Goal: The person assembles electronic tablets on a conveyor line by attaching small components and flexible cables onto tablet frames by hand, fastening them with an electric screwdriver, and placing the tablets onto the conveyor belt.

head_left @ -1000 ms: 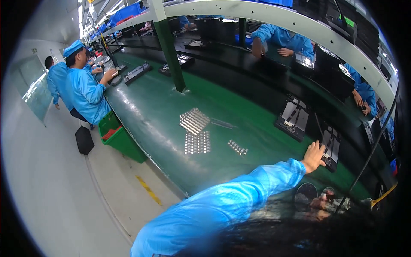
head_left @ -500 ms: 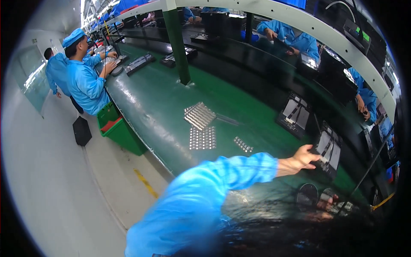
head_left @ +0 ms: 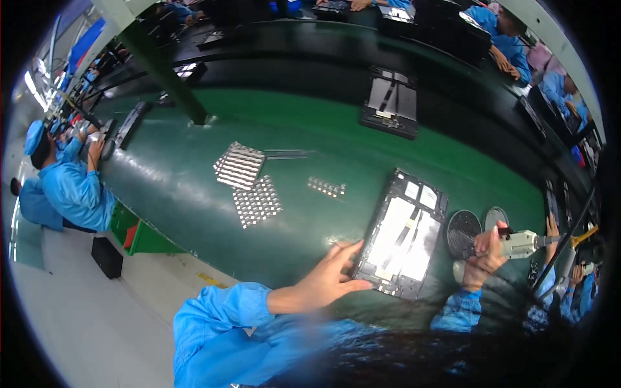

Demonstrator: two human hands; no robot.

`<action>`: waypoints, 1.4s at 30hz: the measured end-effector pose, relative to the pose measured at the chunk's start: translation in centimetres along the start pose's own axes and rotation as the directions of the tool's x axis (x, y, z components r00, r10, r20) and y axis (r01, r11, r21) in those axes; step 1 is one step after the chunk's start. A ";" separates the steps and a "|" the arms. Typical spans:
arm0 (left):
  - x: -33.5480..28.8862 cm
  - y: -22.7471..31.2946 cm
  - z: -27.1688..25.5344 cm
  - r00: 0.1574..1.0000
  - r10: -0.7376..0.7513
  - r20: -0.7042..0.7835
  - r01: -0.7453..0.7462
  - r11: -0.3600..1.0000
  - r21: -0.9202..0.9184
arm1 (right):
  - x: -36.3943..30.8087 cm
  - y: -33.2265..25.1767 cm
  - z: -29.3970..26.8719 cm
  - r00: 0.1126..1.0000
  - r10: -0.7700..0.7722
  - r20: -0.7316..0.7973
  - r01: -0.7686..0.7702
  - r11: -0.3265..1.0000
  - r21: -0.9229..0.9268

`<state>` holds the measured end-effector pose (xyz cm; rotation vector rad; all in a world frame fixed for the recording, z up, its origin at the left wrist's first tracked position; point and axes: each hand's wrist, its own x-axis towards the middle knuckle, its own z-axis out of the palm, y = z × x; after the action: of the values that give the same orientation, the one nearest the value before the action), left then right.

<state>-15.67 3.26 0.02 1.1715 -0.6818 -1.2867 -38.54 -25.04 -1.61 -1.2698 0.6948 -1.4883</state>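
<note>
An opened tablet [head_left: 404, 236], black-framed with silvery battery panels bared, lies on the green bench before me. My left hand [head_left: 330, 278] grips its left edge near the lower corner, thumb and fingers around the rim. To the right of the tablet, my right hand [head_left: 484, 258] is closed around a pale electric screwdriver [head_left: 519, 244], held roughly level with its rear end toward the right. Two round dishes, one dark [head_left: 464, 234] and one lighter [head_left: 497, 218], stand close to that hand. What the dishes contain is hard to make out.
Patterned sheets of small parts [head_left: 257, 202] and a short strip [head_left: 326, 187] lie left of the tablet, with thin metal tweezers [head_left: 286, 154] nearby. Another opened tablet [head_left: 390, 103] rests on the dark belt [head_left: 291, 64]. A green post [head_left: 162, 71] rises behind. Co-workers [head_left: 74, 178] sit along the line.
My left hand has drawn the tablet from beside the dark belt onto the bench nearer me. The screwdriver now shows in my right hand. My view has swung rightward.
</note>
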 end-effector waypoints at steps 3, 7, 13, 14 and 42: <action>0.9 2.4 -1.2 0.990 0.135 0.034 -0.115 0.648 0.753 | -0.4 -1.9 2.3 0.990 -0.012 -0.137 0.008 0.999 -0.031; 4.4 3.8 -7.9 0.885 0.451 0.114 -0.239 0.230 0.943 | 0.4 0.1 0.1 0.933 0.128 -0.337 -0.116 0.992 0.055; 9.9 3.2 -12.0 0.740 0.645 0.190 -0.268 0.023 0.963 | -0.9 -0.9 -1.8 0.999 0.018 -0.048 -0.019 1.000 -0.019; 9.8 3.3 -12.4 0.782 0.599 0.171 -0.257 0.060 0.964 | -0.9 -1.0 -1.2 1.000 -0.008 -0.024 0.007 0.999 -0.040; 10.2 4.8 -12.2 0.944 0.331 -0.004 -0.175 0.510 0.842 | -1.1 -0.5 0.2 0.995 0.048 -0.089 -0.055 0.996 -0.075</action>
<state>-0.72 -3.72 -1.60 1.8373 -1.3792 -0.5412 -38.63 -23.85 -1.50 -1.2413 0.8438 -1.4937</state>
